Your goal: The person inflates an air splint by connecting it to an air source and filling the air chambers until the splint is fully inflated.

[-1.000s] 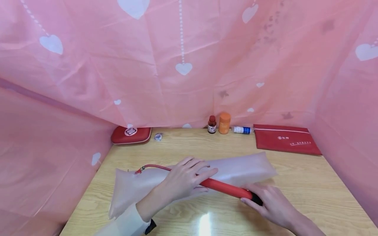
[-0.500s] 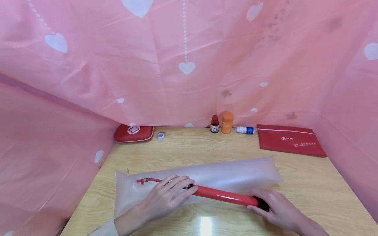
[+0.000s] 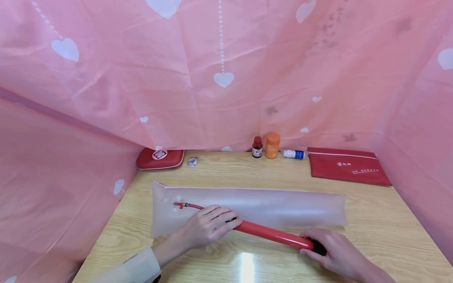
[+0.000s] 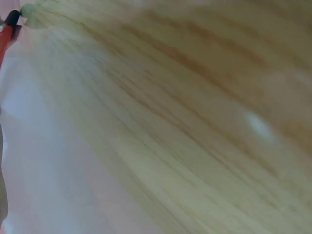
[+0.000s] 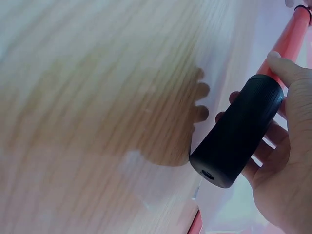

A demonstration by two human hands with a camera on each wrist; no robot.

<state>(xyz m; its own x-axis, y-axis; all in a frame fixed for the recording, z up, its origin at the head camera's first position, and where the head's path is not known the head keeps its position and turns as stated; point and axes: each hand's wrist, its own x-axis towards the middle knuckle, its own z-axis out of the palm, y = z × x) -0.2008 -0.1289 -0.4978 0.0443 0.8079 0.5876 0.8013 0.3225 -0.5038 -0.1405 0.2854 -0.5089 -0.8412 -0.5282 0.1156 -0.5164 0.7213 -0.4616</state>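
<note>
A red hand pump (image 3: pixel 274 234) slants across the front of the table in the head view. My left hand (image 3: pixel 209 228) grips its front end, hiding part of the hose. My right hand (image 3: pixel 332 251) holds the rear end; in the right wrist view its fingers curl round the red barrel and black handle (image 5: pixel 239 129). A thin red hose (image 3: pixel 194 206) runs to a red connector (image 3: pixel 180 205) at the left end of a puffed, translucent air bag (image 3: pixel 290 204). The left wrist view catches only the pump's red and black handle end (image 4: pixel 9 24).
Along the back of the table (image 3: pixel 219 173) are a red case (image 3: pixel 161 159), a small wrapped roll (image 3: pixel 192 161), a brown bottle (image 3: pixel 257 147), an orange jar (image 3: pixel 272 146), a blue-and-white roll (image 3: pixel 293 154) and a red pouch (image 3: pixel 350 166). A pink curtain (image 3: pixel 212 110) hangs behind.
My left hand has moved leftward along the pump to its front end. The air bag has swung straighter, its left end farther back. The pump and right hand have shifted slightly rightward and nearer.
</note>
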